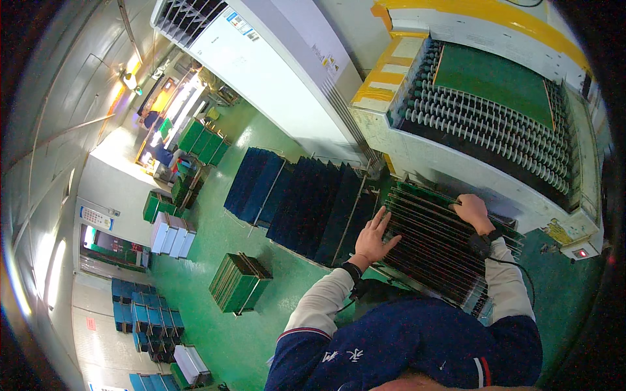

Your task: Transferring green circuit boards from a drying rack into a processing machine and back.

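In front of me stands a wire rack point(433, 251) with thin slots, several of them holding dark panels on edge. A green panel point(424, 195) stands on edge near its far side. My left hand point(373, 240) is open, fingers spread, at the rack's left edge beside the panel ends. At the far right part of the rack, my right hand point(472, 213) has its fingers curled in at the end of the green panel, seemingly pinching it; the fingertips are partly hidden. Each wrist wears a dark band.
Beyond the rack is a roller conveyor machine point(482, 133) with a flat green board point(492, 81) on its rollers. Racks of dark blue panels point(306, 208) stand close on my left. Another rack of green panels point(240, 283) sits on the green floor. A white cabinet unit point(267, 72) rises behind.
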Motion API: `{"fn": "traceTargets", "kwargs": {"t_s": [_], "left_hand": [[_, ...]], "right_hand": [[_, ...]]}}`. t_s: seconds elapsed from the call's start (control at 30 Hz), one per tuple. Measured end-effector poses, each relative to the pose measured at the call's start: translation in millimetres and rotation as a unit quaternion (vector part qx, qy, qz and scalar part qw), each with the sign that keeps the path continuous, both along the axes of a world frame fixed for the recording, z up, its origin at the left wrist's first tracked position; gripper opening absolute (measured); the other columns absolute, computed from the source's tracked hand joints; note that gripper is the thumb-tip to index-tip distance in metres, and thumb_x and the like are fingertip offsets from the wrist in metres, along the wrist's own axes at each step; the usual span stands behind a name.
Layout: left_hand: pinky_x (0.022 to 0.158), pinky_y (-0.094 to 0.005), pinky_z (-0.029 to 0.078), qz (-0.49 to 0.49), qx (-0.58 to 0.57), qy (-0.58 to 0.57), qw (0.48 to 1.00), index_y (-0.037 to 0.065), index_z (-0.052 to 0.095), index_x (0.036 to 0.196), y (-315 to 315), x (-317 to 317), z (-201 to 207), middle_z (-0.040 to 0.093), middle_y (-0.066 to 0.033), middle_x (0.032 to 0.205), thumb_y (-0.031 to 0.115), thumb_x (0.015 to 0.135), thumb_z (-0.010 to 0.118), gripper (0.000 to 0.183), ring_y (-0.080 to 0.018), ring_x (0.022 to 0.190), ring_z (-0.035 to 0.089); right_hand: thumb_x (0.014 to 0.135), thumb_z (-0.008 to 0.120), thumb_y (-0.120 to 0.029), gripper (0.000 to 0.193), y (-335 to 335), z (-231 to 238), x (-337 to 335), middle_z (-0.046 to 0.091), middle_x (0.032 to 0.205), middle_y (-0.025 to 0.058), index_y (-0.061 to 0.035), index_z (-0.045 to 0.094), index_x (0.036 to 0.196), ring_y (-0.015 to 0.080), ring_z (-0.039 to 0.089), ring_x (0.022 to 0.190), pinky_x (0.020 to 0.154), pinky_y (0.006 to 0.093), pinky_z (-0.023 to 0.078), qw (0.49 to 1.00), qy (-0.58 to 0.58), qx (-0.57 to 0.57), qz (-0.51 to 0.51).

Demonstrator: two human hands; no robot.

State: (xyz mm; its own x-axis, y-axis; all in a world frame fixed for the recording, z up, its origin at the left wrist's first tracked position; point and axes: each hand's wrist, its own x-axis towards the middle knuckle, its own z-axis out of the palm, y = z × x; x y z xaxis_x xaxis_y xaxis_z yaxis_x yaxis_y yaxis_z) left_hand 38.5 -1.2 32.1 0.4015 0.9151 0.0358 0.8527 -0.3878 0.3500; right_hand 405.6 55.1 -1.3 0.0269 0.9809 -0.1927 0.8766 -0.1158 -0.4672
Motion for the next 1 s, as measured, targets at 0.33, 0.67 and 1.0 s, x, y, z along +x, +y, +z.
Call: {"fn": "traceTargets", "kwargs": {"t_s": [0.33, 0.67, 1.0], "left_hand": [[0.107, -0.0475, 0.050, 0.003, -0.004, -0.012, 1.000, 0.006, 0.045, 0.158, -1.0, 2.1, 5.5, 0.031, -0.0102, 0.171, 0.055, 0.094, 0.069, 0.084, -0.0404, 0.131, 0.056], [0.105, -0.0468, 0.051, -0.003, 0.016, -0.008, 1.000, 0.007, 0.044, 0.158, -0.7, 0.1, 0.0, 0.030, -0.0104, 0.171, 0.053, 0.094, 0.070, 0.083, -0.0394, 0.128, 0.057], [0.104, -0.0470, 0.052, -0.002, 0.013, -0.014, 1.000, 0.007, 0.045, 0.157, -1.0, 0.4, 1.6, 0.030, -0.0105, 0.171, 0.053, 0.094, 0.071, 0.083, -0.0394, 0.127, 0.058]], "right_hand": [[0.088, 0.076, -0.048, 0.045, -1.0, 5.0, -1.7, 0.075, 0.096, 0.0216, -0.0046, 0.078, 0.098, 0.0429, 0.072, 0.094, 0.084, 0.0526, 0.056, 1.000, -0.011, -0.003, -0.001], [0.086, 0.076, -0.047, 0.044, -2.5, 9.6, -3.3, 0.075, 0.097, 0.0240, -0.0037, 0.078, 0.094, 0.0444, 0.072, 0.094, 0.086, 0.0543, 0.057, 1.000, 0.000, 0.007, 0.000], [0.090, 0.074, -0.049, 0.046, -0.3, 5.2, -1.5, 0.076, 0.099, 0.0193, -0.0051, 0.079, 0.102, 0.0407, 0.072, 0.096, 0.084, 0.0517, 0.056, 1.000, -0.016, -0.011, 0.006]]}}
